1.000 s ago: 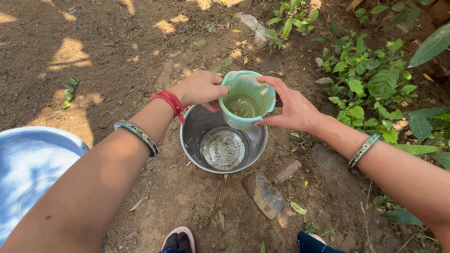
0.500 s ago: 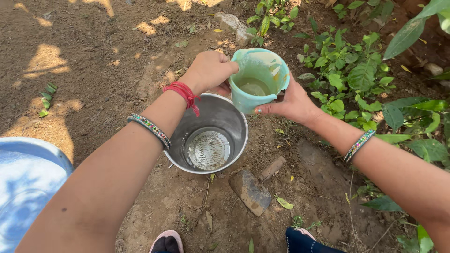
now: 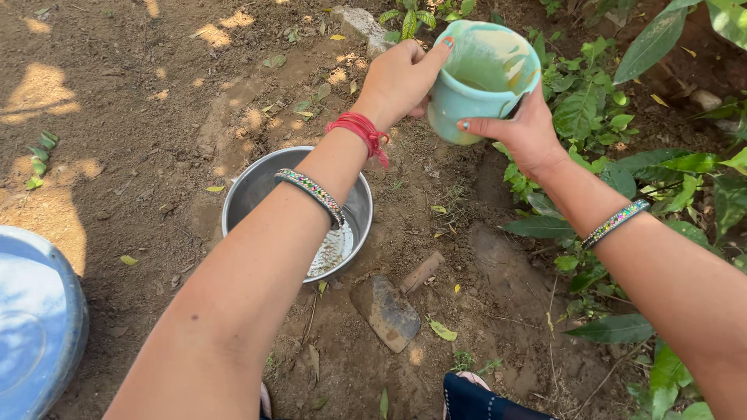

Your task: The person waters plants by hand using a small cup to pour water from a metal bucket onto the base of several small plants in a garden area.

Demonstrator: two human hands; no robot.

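Bare soil [image 3: 140,140] | both hands' fingers hold teal cup [image 3: 478,82] | left hand [image 3: 401,78], right hand [image 3: 521,132]

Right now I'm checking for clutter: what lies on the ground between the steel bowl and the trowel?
In the head view, only bare soil with a few dry leaf bits lies between the steel bowl and the trowel.

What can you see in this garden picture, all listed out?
Turquoise plastic cup: one, held up in both hands, upper middle.
Round steel bowl: one, silver, on soil, centre, partly behind left forearm.
Small hand trowel: one, rusty brown, lying on soil below the bowl.
Large metal basin: one, bluish, lower left edge.
Grey stone: one, top.
Leafy plants: many, green, right side.
Left hand: red thread, beaded bangle.
Right hand: beaded bangle.
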